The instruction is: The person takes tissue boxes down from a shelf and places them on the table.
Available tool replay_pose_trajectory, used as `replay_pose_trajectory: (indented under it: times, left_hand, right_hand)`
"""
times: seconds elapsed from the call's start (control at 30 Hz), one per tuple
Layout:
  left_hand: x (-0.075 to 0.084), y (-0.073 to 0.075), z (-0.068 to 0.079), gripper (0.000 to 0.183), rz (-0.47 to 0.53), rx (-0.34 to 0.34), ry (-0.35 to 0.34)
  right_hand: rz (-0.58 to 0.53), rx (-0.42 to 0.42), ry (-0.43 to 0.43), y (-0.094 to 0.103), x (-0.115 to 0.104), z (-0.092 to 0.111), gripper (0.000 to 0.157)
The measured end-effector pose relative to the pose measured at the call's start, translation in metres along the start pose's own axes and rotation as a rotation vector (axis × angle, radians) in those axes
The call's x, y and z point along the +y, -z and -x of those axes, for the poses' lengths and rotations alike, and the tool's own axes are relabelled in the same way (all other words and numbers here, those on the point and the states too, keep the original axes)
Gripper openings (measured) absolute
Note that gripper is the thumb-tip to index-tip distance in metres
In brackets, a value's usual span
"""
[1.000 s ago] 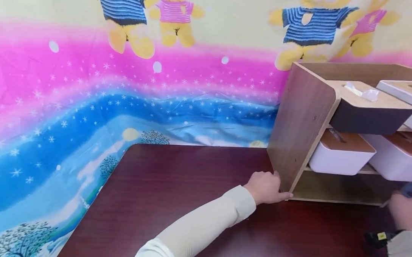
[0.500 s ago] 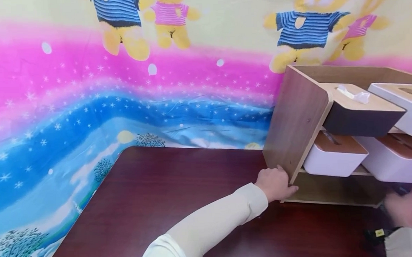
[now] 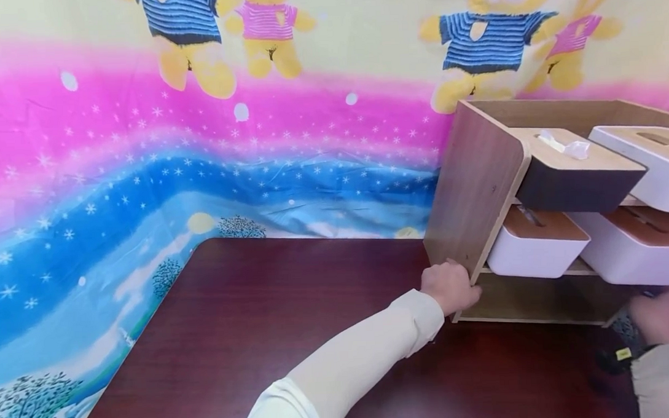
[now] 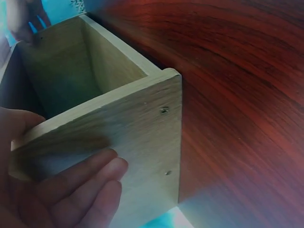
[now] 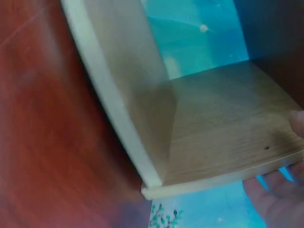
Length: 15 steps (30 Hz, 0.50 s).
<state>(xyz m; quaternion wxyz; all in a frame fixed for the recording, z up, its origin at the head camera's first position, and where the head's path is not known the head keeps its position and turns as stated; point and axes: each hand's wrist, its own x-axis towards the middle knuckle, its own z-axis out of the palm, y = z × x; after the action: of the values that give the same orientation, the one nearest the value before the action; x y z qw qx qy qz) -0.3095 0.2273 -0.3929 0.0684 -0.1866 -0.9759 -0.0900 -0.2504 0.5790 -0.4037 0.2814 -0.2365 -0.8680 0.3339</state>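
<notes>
A small wooden shelf rack (image 3: 466,180) stands on the dark red table at the right of the head view. My left hand (image 3: 449,286) grips the front edge of its left side panel (image 4: 142,123). In the left wrist view the thumb lies inside that panel and the fingers lie along its outer face. At the other end, my right hand (image 3: 661,317) holds the right side panel (image 5: 228,133). The right wrist view has its thumb on the inner face, with fingers outside, partly cut off by the frame.
Tissue boxes fill the upper levels: a dark one with a wooden lid (image 3: 582,182), a white one (image 3: 642,161) beside it, and two white ones with brown lids (image 3: 537,248) below. Behind the table (image 3: 294,309) hangs a bear-print cloth (image 3: 309,130).
My left hand has slid up and closer round the left panel's edge. The right hand has risen along the rack's right side. The whole head view has shifted slightly.
</notes>
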Motion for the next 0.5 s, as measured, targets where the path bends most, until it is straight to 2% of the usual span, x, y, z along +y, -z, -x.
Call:
replay_pose_trajectory:
  times: [0.17,0.2,0.37,0.5]
  left_hand:
    - [0.0019,-0.0030,-0.0014,0.077,0.016,-0.015,0.015]
    - [0.0019,-0.0034,-0.0013,0.076,0.017,-0.013,0.010]
    - [0.0006,-0.0037,-0.0006,0.048,0.026,-0.021,-0.014]
    - [-0.0013,-0.0016,0.0014,0.046,0.031,-0.026,-0.022]
  right_hand:
    - [0.027,0.021,-0.003,0.0035,-0.0042,-0.0009,0.037]
    - [0.042,0.020,0.005,0.0043,-0.0050,-0.0009,0.037]
    - [0.087,0.002,0.019,0.0067,-0.0057,-0.0014,0.033]
    - [0.099,-0.026,0.041,0.0075,-0.0043,-0.0028,0.032]
